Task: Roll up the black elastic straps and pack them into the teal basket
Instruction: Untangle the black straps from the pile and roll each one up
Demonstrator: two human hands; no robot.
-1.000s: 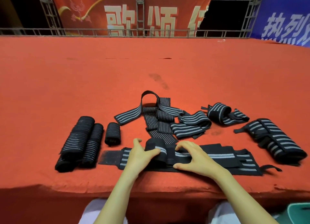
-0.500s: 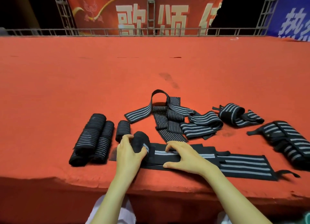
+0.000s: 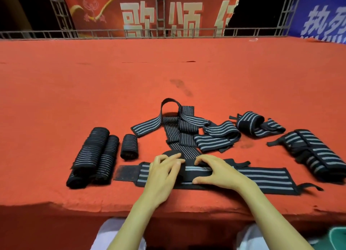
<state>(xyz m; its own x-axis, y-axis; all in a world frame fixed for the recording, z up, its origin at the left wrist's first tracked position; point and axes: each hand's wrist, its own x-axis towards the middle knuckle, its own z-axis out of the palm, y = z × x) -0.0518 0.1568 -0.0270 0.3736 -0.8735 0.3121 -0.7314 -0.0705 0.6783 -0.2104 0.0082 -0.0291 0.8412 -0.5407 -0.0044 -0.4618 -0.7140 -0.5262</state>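
The strap lies flat along the near edge of the table with its started roll at the middle. The left hand curls over the roll's left part and the right hand pinches it across, thumb near and fingers far; if either eases, the elastic probably springs loose, and uneven pressure would skew the roll into a cone. A loose strap from the far heap touches the roll and could get wound in, while the flat tail to the right might slip off the edge, missing the basket whose corner shows low at right.
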